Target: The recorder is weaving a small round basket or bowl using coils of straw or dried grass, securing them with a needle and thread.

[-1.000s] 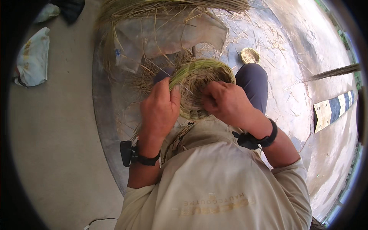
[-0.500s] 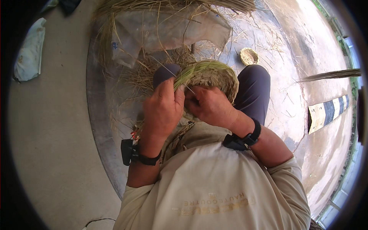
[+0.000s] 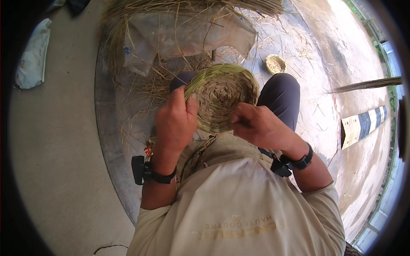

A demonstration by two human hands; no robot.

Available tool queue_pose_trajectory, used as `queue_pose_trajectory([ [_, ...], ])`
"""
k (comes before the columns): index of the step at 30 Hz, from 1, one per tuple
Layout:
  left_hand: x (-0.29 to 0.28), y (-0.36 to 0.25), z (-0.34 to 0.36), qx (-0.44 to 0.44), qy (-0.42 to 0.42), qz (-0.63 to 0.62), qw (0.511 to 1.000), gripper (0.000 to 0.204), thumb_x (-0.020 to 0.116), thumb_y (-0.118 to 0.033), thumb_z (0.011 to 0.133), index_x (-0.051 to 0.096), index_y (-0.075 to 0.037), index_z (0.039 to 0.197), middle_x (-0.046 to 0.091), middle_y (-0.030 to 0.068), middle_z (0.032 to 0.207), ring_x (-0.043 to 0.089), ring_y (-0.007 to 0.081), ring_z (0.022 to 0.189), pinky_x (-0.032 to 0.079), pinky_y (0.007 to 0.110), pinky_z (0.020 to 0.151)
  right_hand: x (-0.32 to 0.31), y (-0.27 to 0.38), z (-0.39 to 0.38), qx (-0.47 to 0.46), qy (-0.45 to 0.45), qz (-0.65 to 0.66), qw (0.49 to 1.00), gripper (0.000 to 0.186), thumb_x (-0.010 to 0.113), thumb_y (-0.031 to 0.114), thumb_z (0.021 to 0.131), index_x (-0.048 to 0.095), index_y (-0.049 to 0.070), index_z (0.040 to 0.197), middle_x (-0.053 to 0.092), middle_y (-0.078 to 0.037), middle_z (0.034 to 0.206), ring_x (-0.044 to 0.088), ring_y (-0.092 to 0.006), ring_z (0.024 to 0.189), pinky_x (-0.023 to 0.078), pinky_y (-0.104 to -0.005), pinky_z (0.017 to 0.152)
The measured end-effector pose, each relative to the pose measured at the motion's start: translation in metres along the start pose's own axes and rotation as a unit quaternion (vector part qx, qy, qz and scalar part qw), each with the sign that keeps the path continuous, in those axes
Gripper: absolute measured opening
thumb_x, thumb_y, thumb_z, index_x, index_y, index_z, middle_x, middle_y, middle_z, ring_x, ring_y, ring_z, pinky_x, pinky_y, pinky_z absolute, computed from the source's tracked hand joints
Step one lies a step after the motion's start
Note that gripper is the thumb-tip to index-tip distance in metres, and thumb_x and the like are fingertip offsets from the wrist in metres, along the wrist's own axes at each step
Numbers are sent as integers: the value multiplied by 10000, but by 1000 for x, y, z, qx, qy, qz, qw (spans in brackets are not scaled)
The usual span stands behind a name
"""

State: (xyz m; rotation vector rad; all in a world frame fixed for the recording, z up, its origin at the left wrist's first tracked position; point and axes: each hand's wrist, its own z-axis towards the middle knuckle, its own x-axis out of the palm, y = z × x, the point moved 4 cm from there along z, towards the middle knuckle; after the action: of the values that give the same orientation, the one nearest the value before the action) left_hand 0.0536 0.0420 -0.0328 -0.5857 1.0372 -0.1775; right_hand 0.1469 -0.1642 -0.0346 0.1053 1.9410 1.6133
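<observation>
My left grip grasps the woven basket by its edge, the bulk just right of that grip; my right grip curls opposite, whether holding anything I can't tell from here.

Smooth grey concrete floor stretched along the left in shade. On the right, bright daylight washed over pale, stained concrete paving, with green plants along its far edge.

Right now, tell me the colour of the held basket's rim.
The rim is mostly yellow-green, best seen in the head view.
</observation>
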Motion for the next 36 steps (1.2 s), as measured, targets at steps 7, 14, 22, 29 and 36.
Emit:
queue_pose_trajectory([
  [7, -3, -5, 4, 48, -21, 11, 999, 265, 699, -137, 965, 637, -13, 1190, 729, 210, 959, 729, 419, 834, 594, 473, 675, -6, -13, -19, 193, 59, 284, 938, 59, 663, 38, 1022, 635, 29, 1073, 705, -5, 879, 641, -101, 759, 521, -285, 648],
  [14, -2, -18, 3, 61, -6, -6, 998, 204, 688, -155, 991, 662, -15, 1137, 722, 208, 935, 719, 425, 826, 572, 484, 673, 19, 12, 27, -48, -125, -20, 991, 160, 739, 79, 876, 675, 12, 1007, 724, -168, 884, 724, -346, 821, 571, -423, 726],
  [22, -1, -25, 1, 48, 21, -32, 998, 221, 689, -145, 995, 684, 17, 1146, 733, 237, 937, 727, 438, 835, 564, 482, 700, 36, 0, 44, -36, -140, 5, 989, 155, 724, 162, 882, 699, 15, 928, 710, -213, 828, 697, -432, 792, 564, -475, 743],
  [29, 0, -17, 1, 20, 22, -34, 999, 224, 673, -150, 1008, 680, 13, 1162, 738, 230, 947, 733, 429, 841, 570, 471, 706, 20, 1, 33, 41, -20, 52, 998, 176, 700, 187, 922, 694, 11, 925, 718, -178, 841, 710, -335, 748, 554, -439, 720],
  [36, -5, -9, 6, 27, -9, -32, 999, 263, 694, -154, 984, 656, -17, 1206, 739, 222, 969, 730, 436, 854, 588, 476, 681, -8, -3, -7, 138, 96, 271, 948, 119, 683, 155, 1014, 679, 38, 997, 722, -72, 849, 587, -117, 630, 474, -305, 580],
])
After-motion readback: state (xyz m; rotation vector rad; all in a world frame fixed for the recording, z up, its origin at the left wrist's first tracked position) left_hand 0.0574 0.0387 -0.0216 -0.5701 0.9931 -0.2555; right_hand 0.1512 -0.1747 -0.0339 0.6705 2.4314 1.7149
